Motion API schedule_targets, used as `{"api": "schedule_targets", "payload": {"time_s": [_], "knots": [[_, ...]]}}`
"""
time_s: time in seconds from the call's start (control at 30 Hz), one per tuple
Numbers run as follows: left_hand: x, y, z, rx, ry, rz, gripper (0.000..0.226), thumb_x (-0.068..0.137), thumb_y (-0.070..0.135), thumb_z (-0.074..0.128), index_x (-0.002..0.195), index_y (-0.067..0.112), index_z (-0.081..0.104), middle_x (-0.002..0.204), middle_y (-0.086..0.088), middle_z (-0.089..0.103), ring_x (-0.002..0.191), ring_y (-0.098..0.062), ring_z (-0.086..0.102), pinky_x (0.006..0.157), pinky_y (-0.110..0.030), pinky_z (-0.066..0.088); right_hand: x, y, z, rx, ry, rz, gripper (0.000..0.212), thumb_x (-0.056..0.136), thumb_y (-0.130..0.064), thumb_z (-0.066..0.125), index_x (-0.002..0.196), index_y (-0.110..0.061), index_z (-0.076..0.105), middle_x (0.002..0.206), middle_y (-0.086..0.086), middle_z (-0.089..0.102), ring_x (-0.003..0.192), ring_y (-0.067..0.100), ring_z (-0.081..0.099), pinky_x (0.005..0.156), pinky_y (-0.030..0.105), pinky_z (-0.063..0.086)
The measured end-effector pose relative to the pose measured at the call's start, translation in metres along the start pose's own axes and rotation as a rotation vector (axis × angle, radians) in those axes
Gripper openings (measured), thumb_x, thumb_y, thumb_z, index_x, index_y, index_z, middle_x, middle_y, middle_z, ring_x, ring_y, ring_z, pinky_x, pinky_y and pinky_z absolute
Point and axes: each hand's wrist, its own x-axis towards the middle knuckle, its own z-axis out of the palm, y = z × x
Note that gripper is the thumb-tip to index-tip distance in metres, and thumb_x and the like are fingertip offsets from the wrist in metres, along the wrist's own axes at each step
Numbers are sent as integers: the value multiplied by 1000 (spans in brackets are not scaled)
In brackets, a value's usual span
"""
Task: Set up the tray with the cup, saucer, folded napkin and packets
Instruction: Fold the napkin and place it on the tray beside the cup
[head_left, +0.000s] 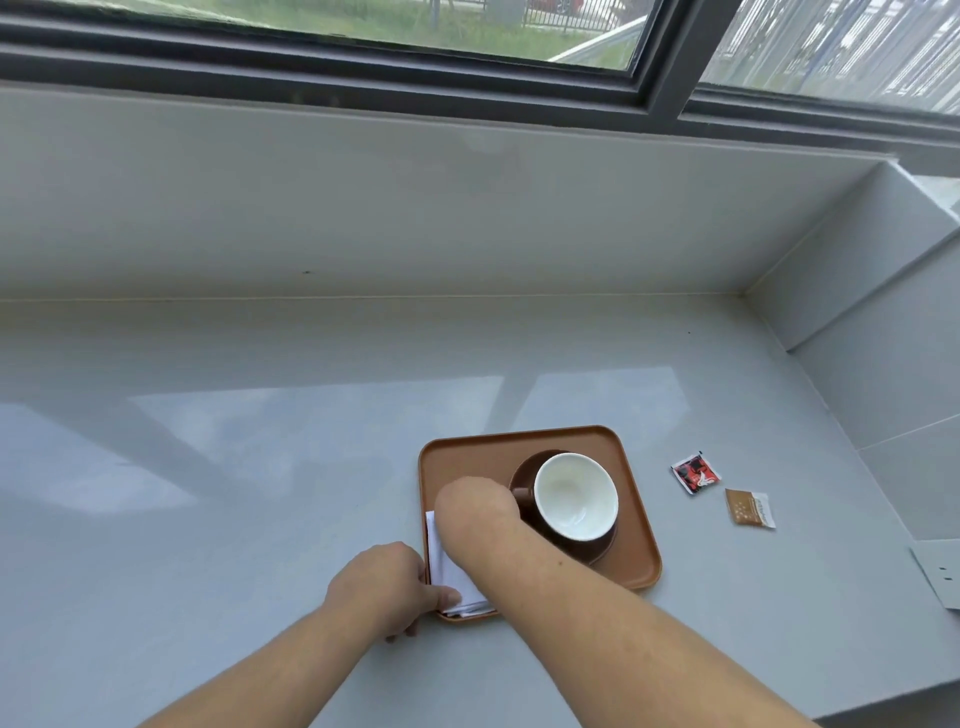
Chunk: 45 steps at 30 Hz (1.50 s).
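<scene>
A brown tray (519, 444) lies on the grey counter. On its right half a brown cup with a white inside (575, 496) stands on a dark brown saucer (602, 551). A folded white napkin (447, 566) lies along the tray's left side. My left hand (382, 590) pinches the napkin's near corner at the tray's front left edge. My right hand (475, 506) rests curled on the napkin's far end, beside the cup's handle; its fingers are hidden. A red and black packet (695, 473) and a brown and white packet (750, 508) lie on the counter right of the tray.
The grey counter (260, 493) runs to a low wall under a window at the back and a stepped wall on the right. A white plate with small slots (943, 571) sits at the right edge.
</scene>
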Motion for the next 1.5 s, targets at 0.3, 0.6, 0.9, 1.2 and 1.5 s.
{"api": "schedule_targets", "payload": {"time_s": [0.3, 0.6, 0.9, 1.2, 1.5], "knots": [[-4, 5, -6, -32, -74, -34, 29, 59, 52, 58, 58, 23, 63, 65, 7, 80, 40, -8, 60, 64, -26, 56, -52, 3, 50, 65, 238, -77, 49, 89, -13, 63, 133, -3, 44, 128, 18, 52, 119, 32, 51, 98, 40, 45], [1, 5, -1, -17, -25, -21, 45, 76, 67, 71, 63, 24, 61, 52, 11, 73, 41, -4, 65, 63, -25, 56, -88, 30, 117, 123, 342, -173, 92, 88, -62, 58, 157, -8, 29, 164, 23, 14, 152, 34, 19, 122, 42, 23], [4, 5, -5, -66, -81, -17, 42, 78, 62, 75, 66, 24, 65, 61, 7, 78, 47, -8, 69, 63, -26, 56, -96, 29, 130, 81, 343, -189, 100, 56, -80, 64, 131, -14, 68, 140, 15, 59, 129, 29, 58, 103, 42, 29], [2, 5, -4, -45, -58, -20, 43, 73, 61, 71, 56, 23, 59, 62, 4, 79, 58, -17, 77, 67, -27, 59, -63, 22, 101, 117, 573, -192, 70, 94, -35, 54, 149, 5, 37, 157, 29, 32, 148, 40, 27, 121, 45, 25], [5, 4, -3, -21, -66, -18, 47, 72, 65, 71, 56, 22, 59, 64, 2, 79, 44, -7, 65, 71, -30, 60, -42, 26, 101, 79, 464, -234, 80, 103, -35, 42, 158, 1, -4, 164, 30, -10, 152, 42, -12, 123, 48, -10]]}}
